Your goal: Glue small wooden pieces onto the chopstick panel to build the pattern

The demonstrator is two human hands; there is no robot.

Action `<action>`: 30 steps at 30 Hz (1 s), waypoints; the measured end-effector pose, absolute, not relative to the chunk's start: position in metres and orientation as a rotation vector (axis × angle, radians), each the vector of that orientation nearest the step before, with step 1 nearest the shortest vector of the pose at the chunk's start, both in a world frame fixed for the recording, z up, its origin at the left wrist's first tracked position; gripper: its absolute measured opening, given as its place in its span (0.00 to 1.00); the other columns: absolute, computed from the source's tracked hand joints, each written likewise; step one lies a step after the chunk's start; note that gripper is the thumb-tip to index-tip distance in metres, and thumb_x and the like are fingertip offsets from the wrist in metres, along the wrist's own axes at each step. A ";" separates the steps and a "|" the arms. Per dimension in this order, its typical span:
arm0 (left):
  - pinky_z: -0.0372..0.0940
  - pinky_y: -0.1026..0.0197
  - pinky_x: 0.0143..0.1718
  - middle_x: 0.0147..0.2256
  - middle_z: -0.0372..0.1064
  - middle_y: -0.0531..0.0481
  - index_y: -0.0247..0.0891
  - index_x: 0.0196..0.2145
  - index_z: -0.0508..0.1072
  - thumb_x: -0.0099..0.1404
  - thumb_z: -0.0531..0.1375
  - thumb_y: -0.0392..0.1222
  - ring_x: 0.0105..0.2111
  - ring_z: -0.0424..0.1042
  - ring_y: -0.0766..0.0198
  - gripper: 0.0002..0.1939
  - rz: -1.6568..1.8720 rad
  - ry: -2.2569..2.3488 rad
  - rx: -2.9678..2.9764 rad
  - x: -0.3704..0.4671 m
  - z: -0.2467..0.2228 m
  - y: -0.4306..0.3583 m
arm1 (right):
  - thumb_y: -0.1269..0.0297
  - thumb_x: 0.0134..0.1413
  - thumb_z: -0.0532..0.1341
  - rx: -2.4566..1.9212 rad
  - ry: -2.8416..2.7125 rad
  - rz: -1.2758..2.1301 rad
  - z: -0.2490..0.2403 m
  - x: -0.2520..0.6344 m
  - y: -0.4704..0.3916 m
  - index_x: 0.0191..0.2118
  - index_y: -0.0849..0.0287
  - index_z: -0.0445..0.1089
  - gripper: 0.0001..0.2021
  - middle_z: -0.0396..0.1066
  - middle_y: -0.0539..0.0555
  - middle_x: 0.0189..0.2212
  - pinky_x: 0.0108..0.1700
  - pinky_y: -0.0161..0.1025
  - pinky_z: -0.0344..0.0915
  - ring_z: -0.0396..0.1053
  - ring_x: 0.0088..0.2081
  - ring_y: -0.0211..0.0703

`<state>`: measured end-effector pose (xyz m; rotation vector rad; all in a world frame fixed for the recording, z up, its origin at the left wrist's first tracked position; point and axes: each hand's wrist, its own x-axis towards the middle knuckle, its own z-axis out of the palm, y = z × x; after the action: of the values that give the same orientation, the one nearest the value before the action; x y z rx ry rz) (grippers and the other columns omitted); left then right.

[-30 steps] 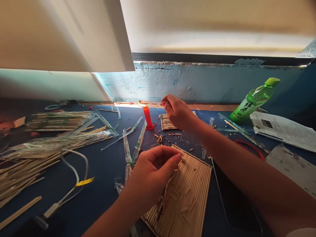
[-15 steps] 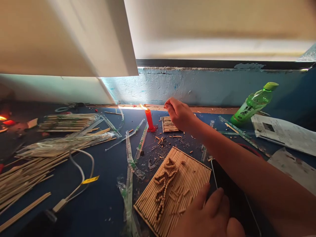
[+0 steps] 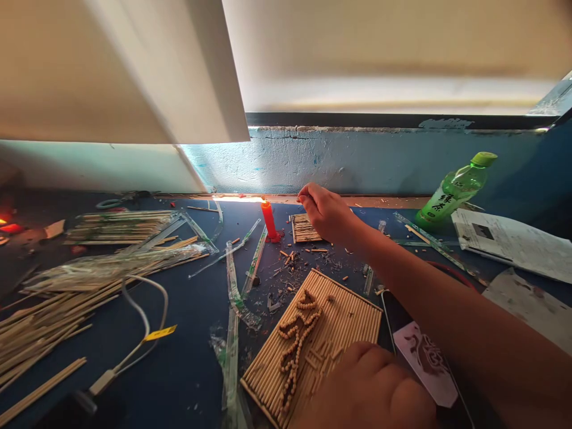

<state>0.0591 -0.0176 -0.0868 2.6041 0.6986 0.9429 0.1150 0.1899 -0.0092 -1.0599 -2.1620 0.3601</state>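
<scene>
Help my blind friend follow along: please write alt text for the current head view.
A person's right hand, pinched shut, is raised to the right of a red candle, while the left hand hides part of a wooden-stick panel bearing a bumpy outline. Sticks lie at left on the blue table; a green bottle is at right.
</scene>
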 end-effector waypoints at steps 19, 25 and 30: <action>0.71 0.65 0.40 0.37 0.79 0.53 0.43 0.41 0.76 0.67 0.59 0.34 0.36 0.78 0.66 0.08 1.165 1.090 1.703 0.007 -0.035 0.005 | 0.62 0.66 0.49 -1.077 -2.085 0.503 -0.010 0.123 0.188 0.37 0.58 0.65 0.10 0.71 0.55 0.34 0.39 0.40 0.56 0.65 0.36 0.43; 0.70 0.66 0.33 0.33 0.79 0.54 0.43 0.36 0.78 0.62 0.67 0.42 0.31 0.76 0.66 0.04 1.287 1.366 1.409 -0.020 -0.021 0.027 | 0.55 0.67 0.49 -1.141 -1.831 0.975 -0.023 0.165 0.170 0.38 0.58 0.67 0.15 0.56 0.46 0.20 0.26 0.38 0.51 0.54 0.22 0.36; 0.67 0.69 0.32 0.31 0.79 0.54 0.43 0.35 0.80 0.58 0.69 0.44 0.31 0.73 0.68 0.06 1.445 1.462 1.218 -0.034 -0.019 0.043 | 0.51 0.66 0.53 -1.101 -1.585 1.392 -0.042 0.205 0.120 0.38 0.58 0.67 0.15 0.50 0.44 0.21 0.23 0.36 0.45 0.48 0.21 0.33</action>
<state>-0.0344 0.0433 -0.0190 1.2180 1.4616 1.4452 0.2048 0.1202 -0.0415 -1.1012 -1.5850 1.3916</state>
